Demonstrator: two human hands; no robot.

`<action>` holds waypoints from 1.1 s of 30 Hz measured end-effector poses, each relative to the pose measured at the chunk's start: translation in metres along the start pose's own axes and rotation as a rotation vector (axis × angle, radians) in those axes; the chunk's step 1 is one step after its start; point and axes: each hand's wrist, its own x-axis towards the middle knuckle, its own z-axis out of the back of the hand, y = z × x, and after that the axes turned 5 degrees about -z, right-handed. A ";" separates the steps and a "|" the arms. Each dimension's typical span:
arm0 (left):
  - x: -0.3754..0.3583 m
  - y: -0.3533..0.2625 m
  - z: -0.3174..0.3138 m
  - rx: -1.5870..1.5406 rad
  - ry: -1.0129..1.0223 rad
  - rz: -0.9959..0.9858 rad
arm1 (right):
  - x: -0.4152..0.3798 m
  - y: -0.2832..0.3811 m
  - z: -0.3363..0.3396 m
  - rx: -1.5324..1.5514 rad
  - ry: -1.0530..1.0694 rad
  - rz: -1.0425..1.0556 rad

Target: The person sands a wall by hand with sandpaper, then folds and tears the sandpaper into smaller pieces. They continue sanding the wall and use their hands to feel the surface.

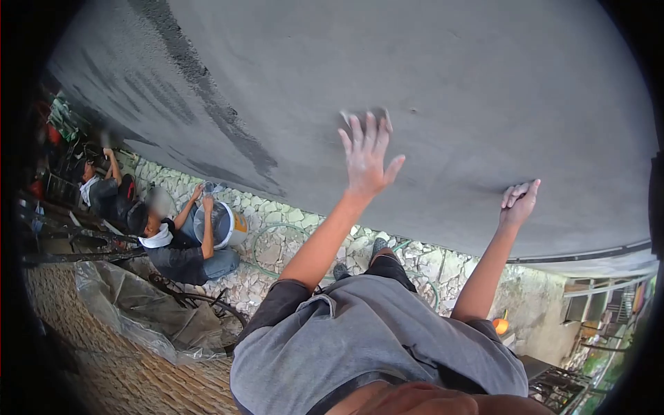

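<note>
A grey plastered wall (456, 83) fills the upper part of the view. Spread across it, fingers apart, is my left hand (368, 158), dusted with pale powder. Corners of a thin pale pad (388, 120) stick out beside its fingertips; the fingers press the pad to the wall and hide most of it. Further right, close to the wall's lower edge, is my right hand (520, 200). Its fingers are bent inward with one stretched out, and whatever lies inside them is hidden.
At left a co-worker (176, 238) sits by a white bucket (223, 225), hands at its rim. Another person (104, 190) is behind. Broken stone paving (277, 249), a green hose (266, 232), plastic sheeting (131, 304) and a brick surface (138, 360) lie below; an orange scoop-like object (501, 324) is at right.
</note>
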 end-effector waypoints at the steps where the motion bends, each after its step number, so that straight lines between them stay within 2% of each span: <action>1: 0.024 0.000 0.014 0.012 -0.067 0.012 | -0.001 0.001 0.000 0.005 0.003 -0.006; 2: 0.043 -0.003 0.025 0.029 -0.136 0.025 | -0.001 0.002 0.000 0.003 0.002 -0.002; 5: 0.076 -0.026 0.034 0.067 -0.129 -0.070 | -0.001 0.000 -0.001 0.006 0.005 -0.008; 6: 0.071 -0.031 0.024 0.075 -0.136 -0.073 | -0.001 0.000 0.000 0.013 0.023 0.001; 8: 0.040 -0.035 -0.005 0.113 -0.008 -0.284 | -0.002 0.002 -0.001 0.033 0.053 0.015; 10: 0.018 -0.031 -0.013 0.189 -0.011 -0.293 | -0.005 0.005 -0.008 0.008 -0.033 -0.011; 12: 0.011 -0.014 -0.017 0.259 -0.006 -0.291 | 0.000 0.002 -0.005 0.021 -0.022 -0.039; 18: 0.063 0.048 0.068 0.063 -0.323 0.331 | -0.002 0.004 -0.001 -0.002 0.021 -0.017; 21: 0.023 0.064 0.035 -0.034 -0.416 0.438 | -0.003 0.003 -0.002 -0.010 0.022 -0.020; 23: -0.021 0.043 0.004 0.065 -0.269 0.271 | -0.002 0.002 0.000 -0.021 0.009 -0.011; 25: -0.045 0.017 0.001 0.105 -0.011 0.114 | 0.001 0.000 0.004 -0.013 0.021 -0.024; 26: -0.047 0.024 0.007 0.124 -0.020 0.125 | 0.002 0.000 0.003 -0.017 0.005 -0.012; 28: -0.044 0.031 0.011 0.145 0.052 0.219 | 0.003 0.000 0.001 -0.023 0.008 0.001; 30: -0.030 0.059 0.018 0.071 -0.219 0.434 | 0.000 0.002 0.003 -0.017 0.024 -0.008; 32: -0.025 0.091 0.027 -0.020 -0.308 0.696 | -0.003 0.007 -0.005 -0.026 -0.010 0.007; 33: -0.027 0.089 0.020 -0.025 -0.299 0.694 | -0.004 0.007 -0.007 -0.023 -0.017 -0.003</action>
